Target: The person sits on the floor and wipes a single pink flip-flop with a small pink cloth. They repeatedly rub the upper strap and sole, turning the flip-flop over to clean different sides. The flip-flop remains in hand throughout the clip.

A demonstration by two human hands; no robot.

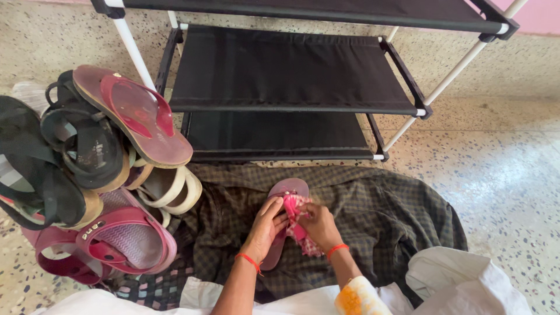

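Both hands [294,224] grip pink sandal [287,192] and cloth [297,219] between them.

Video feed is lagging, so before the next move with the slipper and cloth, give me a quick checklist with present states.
1. Left hand steadies the mauve rubber slipper: ok.
2. Right hand holds the pink patterned cloth against the slipper: ok.
3. Slipper rests on the dark checked fabric, not the bare speckled floor: ok.
4. Black fabric shelves of the white-framed shoe rack hold no shoes: ok.
5. Pile of sandals and slippers at left lies apart from both hands: ok.
6. Slipper's cleanliness under the cloth: cannot tell.
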